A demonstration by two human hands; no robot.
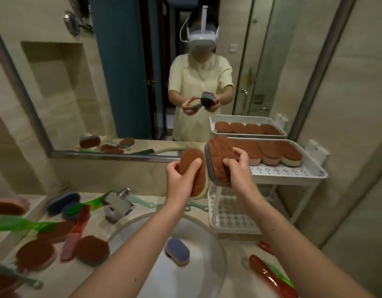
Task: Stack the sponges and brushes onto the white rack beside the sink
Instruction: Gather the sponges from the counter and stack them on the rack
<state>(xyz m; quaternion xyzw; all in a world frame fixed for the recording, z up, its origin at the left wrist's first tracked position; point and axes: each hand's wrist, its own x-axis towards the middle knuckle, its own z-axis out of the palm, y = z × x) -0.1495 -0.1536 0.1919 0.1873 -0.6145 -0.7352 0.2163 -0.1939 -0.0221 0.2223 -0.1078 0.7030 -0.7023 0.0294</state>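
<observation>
My left hand (179, 179) grips a brown-topped sponge with a cream base (195, 168), held upright above the sink. My right hand (239, 168) holds a second brown sponge with a grey base (218, 158), tilted, at the left edge of the white rack's top tray (293, 173). A row of brown sponges (271, 151) lies along the back of that tray. The rack's lower tray (233, 214) is perforated and holds nothing visible. More sponges (92, 249) and a red brush (75, 231) lie on the counter at the left. A blue sponge (177, 251) sits in the sink.
The chrome tap (118, 205) stands behind the white basin (198, 265). Green-handled brushes (87, 205) lie left of the tap; a red and green brush (269, 276) lies on the counter at lower right. A mirror (142, 82) fills the wall behind.
</observation>
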